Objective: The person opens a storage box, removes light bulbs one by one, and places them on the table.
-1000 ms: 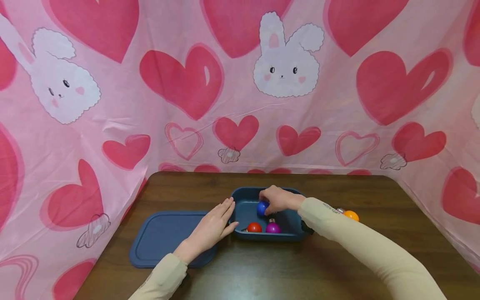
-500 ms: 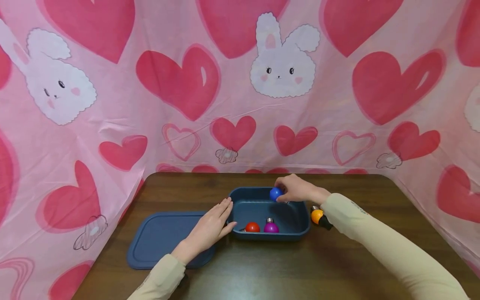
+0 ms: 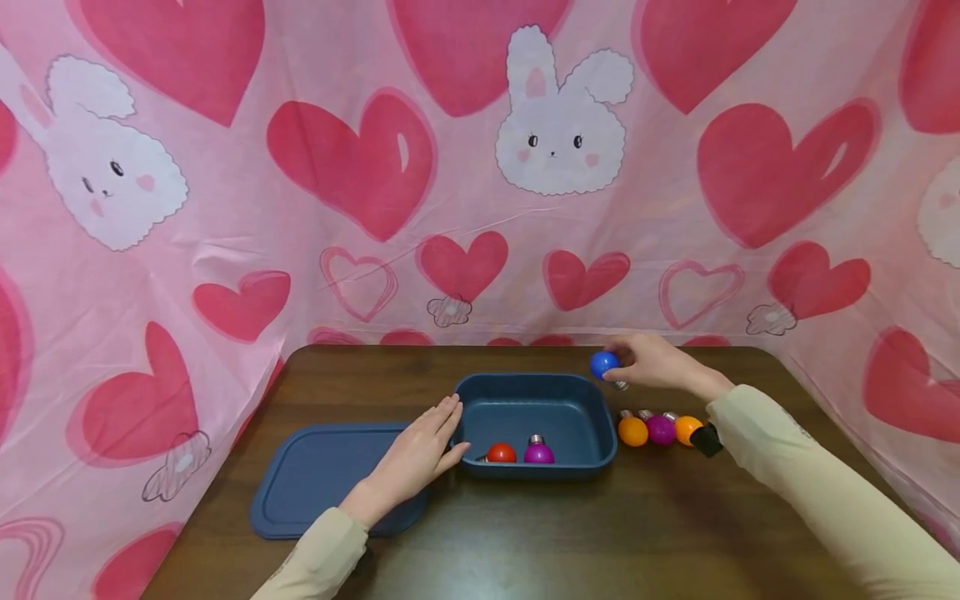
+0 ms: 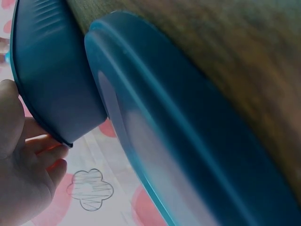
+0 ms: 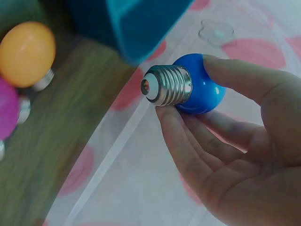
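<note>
Head view: blue bulb point(image 3: 603, 364) pinched in the right hand point(image 3: 656, 360), over the back of the wooden table point(image 3: 525, 542), just beyond the right rear corner of the dark blue box point(image 3: 536, 472); globe to the left, metal base slanting down to the right. Right wrist view: thumb against the globe on the upper side, fingers bent below, a fingertip beneath the threaded base; bulb well apart from the tabletop bulbs.

Left hand point(image 3: 416, 450) at the box's left rim: fingers long and close together, thumb spread away from them, nothing gripped. Left wrist view: fingers beside the box wall, near a corner of the rim; cannot tell how firmly pressed.

Inside the box, along the front wall, 2 bulbs: red bulb point(image 3: 502, 452) with base to the left, inner purple bulb point(image 3: 538, 452) with base toward the back. Just right of the box, 3 bulbs in a row, bases toward the back: left orange bulb point(image 3: 633, 432), outer purple bulb point(image 3: 662, 429), right orange bulb point(image 3: 687, 430). Flat on the table to the left, partly under the left forearm, a matching lid point(image 3: 330, 475); cannot tell whether touching the box. Behind everything, a pink cloth point(image 3: 480, 208) with hearts and rabbits.
</note>
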`<state>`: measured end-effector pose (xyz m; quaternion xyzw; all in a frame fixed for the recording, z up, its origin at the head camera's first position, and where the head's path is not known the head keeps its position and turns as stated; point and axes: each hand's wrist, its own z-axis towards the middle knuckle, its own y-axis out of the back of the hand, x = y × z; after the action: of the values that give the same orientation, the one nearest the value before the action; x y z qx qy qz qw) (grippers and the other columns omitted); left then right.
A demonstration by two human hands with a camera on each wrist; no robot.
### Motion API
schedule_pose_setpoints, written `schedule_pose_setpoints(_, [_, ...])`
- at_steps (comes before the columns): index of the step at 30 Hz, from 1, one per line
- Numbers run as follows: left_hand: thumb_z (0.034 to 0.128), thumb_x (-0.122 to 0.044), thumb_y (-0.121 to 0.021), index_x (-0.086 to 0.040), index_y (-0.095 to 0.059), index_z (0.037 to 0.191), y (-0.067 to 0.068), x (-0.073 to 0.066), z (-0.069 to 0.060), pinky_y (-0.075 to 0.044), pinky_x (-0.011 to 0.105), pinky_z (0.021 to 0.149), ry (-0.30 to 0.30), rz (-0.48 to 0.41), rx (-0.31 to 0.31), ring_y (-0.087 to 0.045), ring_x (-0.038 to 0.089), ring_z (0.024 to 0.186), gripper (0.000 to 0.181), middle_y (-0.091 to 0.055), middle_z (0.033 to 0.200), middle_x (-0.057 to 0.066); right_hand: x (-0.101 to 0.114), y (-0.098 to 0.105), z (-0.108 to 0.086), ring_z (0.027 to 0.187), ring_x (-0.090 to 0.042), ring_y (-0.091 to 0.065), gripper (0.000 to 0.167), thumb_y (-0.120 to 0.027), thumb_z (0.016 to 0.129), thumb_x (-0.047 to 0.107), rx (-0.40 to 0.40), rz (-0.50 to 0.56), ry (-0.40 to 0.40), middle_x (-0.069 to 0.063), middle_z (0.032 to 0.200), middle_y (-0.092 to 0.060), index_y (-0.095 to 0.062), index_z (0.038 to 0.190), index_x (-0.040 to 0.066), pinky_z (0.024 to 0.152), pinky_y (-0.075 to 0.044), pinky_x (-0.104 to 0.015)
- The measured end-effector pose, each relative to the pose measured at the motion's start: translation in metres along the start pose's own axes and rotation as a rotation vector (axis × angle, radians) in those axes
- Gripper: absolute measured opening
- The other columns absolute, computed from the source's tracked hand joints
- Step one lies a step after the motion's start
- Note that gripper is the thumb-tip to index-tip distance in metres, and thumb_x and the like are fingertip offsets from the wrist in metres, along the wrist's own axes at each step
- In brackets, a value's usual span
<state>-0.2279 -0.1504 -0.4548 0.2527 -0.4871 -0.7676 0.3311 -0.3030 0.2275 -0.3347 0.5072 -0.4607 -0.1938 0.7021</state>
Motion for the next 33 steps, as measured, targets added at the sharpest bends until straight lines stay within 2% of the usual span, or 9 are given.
schedule_pose_setpoints(4, [0.091,-0.038,-0.055,0.001,-0.039,0.138,0.001,0.0,0.0,-0.034,0.042,0.1,0.012,-0.013,0.01,-0.033,0.025,0.13,0.063,-0.036,0.142,0.015,-0.014,0.008,-0.013,0.083,-0.023,-0.061,0.04,-0.073,0.079,0.021,-0.027,-0.007,-0.029,-0.011,0.097,-0.065,-0.061,0.108,-0.004,0.073,-0.053,-0.039])
schedule_pose_setpoints(9, [0.0909,-0.038,-0.055,0.001,-0.039,0.138,0.001,0.0,0.0,-0.033,0.042,0.101,0.014,-0.015,0.014,-0.033,0.025,0.13,0.063,-0.036,0.142,0.015,-0.034,0.012,-0.025,0.08,-0.024,-0.062,0.039,-0.073,0.079,0.023,-0.051,-0.035,-0.031,-0.01,0.092,-0.065,-0.062,0.103,-0.005,0.072,-0.053,-0.041])
schedule_pose_setpoints(19, [0.0906,-0.037,-0.056,0.002,-0.04,0.137,0.002,-0.001,0.0,-0.034,0.043,0.099,-0.004,-0.014,0.009,-0.034,0.027,0.129,0.063,-0.038,0.14,0.017,-0.061,0.01,-0.048,0.081,-0.029,-0.06,0.045,-0.071,0.08,0.028,-0.053,-0.081,-0.152,-0.016,0.095,-0.065,-0.061,0.106,-0.008,0.075,-0.05,-0.048])
schedule_pose_setpoints(26, [0.0902,-0.037,-0.057,0.001,-0.039,0.138,0.001,-0.001,0.0,-0.032,0.041,0.101,0.013,-0.02,0.014,-0.032,0.024,0.131,0.064,-0.036,0.142,0.016,-0.081,0.008,-0.06,0.083,-0.032,-0.059,0.049,-0.07,0.08,0.033,-0.048,-0.077,-0.24,-0.019,0.096,-0.064,-0.061,0.105,-0.009,0.076,-0.049,-0.051])
schedule_pose_setpoints(33, [0.0902,-0.037,-0.057,0.001,-0.04,0.137,0.001,-0.001,0.0,-0.032,0.041,0.102,0.019,-0.02,0.022,-0.031,0.023,0.131,0.063,-0.035,0.143,0.015,-0.102,0.007,-0.073,0.078,-0.031,-0.059,0.049,-0.072,0.078,0.032,-0.049,-0.114,-0.267,-0.019,0.089,-0.064,-0.061,0.1,-0.011,0.072,-0.049,-0.049])
